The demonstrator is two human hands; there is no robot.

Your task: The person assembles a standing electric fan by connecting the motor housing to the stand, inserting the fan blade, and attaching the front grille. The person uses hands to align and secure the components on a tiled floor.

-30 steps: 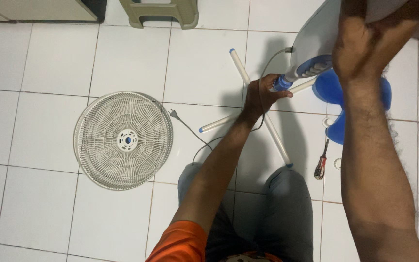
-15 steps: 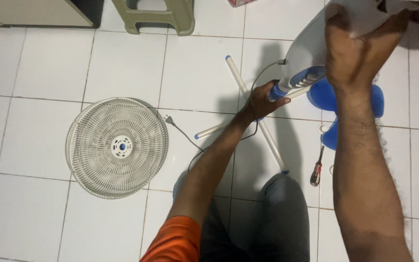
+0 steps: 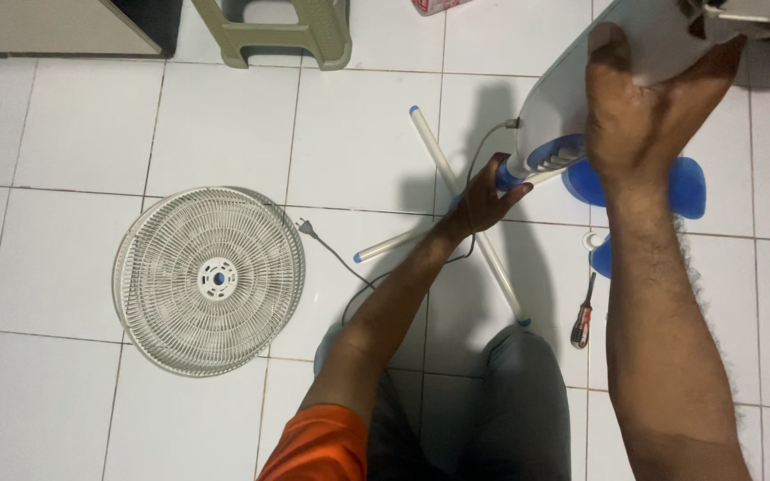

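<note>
My right hand (image 3: 639,116) grips the white and blue body of a standing fan (image 3: 568,98), held up over the floor. Its lower end has a blue collar (image 3: 507,175), and my left hand (image 3: 483,200) is closed around that collar just above the crossed white base legs (image 3: 456,191). A grey power cord (image 3: 349,258) runs from the fan body down past my left forearm to a plug (image 3: 307,228) on the tiles. The round white fan grille (image 3: 209,279) lies flat on the floor to the left.
Blue fan blades (image 3: 679,187) lie on the floor behind my right forearm. A screwdriver with a red and black handle (image 3: 583,316) lies beside my right knee. A green plastic stool (image 3: 274,27) and a cabinet (image 3: 55,22) stand at the top edge.
The view has shifted up, so the grille and legs sit lower in the frame. The fan body has tilted slightly, and my left hand stays on the blue collar.
</note>
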